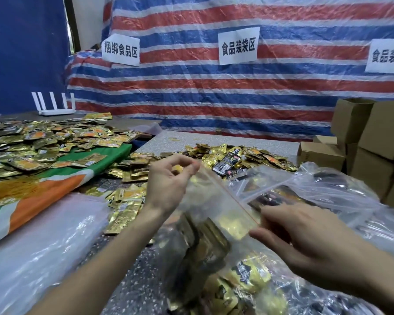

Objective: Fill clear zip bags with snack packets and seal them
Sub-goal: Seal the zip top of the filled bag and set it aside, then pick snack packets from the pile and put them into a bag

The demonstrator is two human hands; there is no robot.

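One woven tarp (214,92) filled the back: red, blue and white stripes under crinkled clear film. Speckled table (214,138) below it. Plain brown cardboard boxes (373,142) were stacked at the right. Glossy gold foil snack packets (43,142) lay heaped on the left and again mid-table, some with black printed faces. A green, orange and white printed cloth (55,178) lay under the left heap. A stack of empty clear bags (43,235) lay flat at lower left.

The clear zip bag (209,201) hung in mid-air between both hands, part full of gold packets, red-orange zip line running diagonally.

Three white paper signs were on the tarp: "捆绑食品区" (121,50), "食品装袋区" (238,46), third cut off at the frame edge. White router (55,105) with five antennas at far left.

Left hand (168,180) pinched the bag's upper corner between thumb and fingertips. Right hand (309,237) pinched the lower end of the zip strip, somewhat blurred.
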